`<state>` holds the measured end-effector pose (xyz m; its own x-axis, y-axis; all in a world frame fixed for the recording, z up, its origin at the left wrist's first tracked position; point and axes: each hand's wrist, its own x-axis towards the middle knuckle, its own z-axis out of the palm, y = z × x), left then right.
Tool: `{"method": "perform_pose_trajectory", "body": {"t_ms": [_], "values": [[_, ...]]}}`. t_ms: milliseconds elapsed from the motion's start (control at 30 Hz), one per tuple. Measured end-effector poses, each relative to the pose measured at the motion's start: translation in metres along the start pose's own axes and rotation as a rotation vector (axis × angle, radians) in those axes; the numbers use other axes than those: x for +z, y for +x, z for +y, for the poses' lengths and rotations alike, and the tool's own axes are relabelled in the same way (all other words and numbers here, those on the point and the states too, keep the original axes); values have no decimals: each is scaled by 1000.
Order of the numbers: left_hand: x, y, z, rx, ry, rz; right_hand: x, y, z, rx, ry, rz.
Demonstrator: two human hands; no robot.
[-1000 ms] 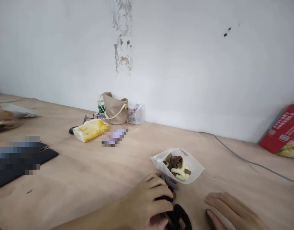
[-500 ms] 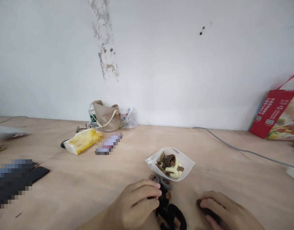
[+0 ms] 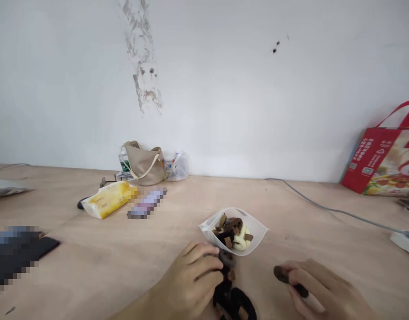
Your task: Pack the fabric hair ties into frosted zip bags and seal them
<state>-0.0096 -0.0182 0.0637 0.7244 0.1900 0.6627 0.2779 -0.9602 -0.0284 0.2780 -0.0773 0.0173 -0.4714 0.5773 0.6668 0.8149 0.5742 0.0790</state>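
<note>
A clear plastic bag [image 3: 257, 231] lies open on the wooden table, with brown, black and pale yellow hair ties [image 3: 234, 231] inside. In front of it sits a small heap of black and grey hair ties [image 3: 231, 298]. My left hand [image 3: 191, 282] rests on the table with its fingers curled, pinching a hair tie from that heap at the bag's mouth. My right hand [image 3: 315, 286] is closed on a dark brown hair tie [image 3: 281, 274], just right of the heap.
A beige handbag [image 3: 142, 163], a water bottle and a small clear bag [image 3: 177, 165] stand against the wall. A yellow tissue pack [image 3: 106, 204] lies before them. A grey cable [image 3: 324, 206] runs to the right. A red paper bag [image 3: 384, 164] leans at the far right.
The view has swung left and levelled. My left hand moved toward the bag's mouth with a hair tie. My right hand, flat before, closed on a dark brown hair tie and lifted it slightly.
</note>
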Motion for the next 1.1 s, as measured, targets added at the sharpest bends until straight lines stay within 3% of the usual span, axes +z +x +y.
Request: {"method": "perform_pose_trajectory", "body": {"t_ms": [133, 233, 300, 500, 633, 800, 967, 1100], "values": [[-8, -13, 2, -103, -63, -118, -6, 49, -3, -66, 78, 79], [-9, -16, 2, -149, -83, -187, 1, 82, -9, -52, 100, 61], [-7, -19, 1, -168, -80, -227, 8, 91, -14, -33, 92, 28], [3, -28, -2, -175, -68, -269, 22, 56, -33, -128, 193, -183], [5, -27, -2, -154, -75, -216, 26, 41, -36, -153, 243, -119], [3, -24, -2, -198, -113, -238, 19, 48, -32, -124, 189, -20], [6, -26, -3, -193, -126, -249, 16, 46, -28, -235, 122, -87], [4, -25, -6, -173, -75, -253, 21, 43, -30, -260, 158, -35]]}}
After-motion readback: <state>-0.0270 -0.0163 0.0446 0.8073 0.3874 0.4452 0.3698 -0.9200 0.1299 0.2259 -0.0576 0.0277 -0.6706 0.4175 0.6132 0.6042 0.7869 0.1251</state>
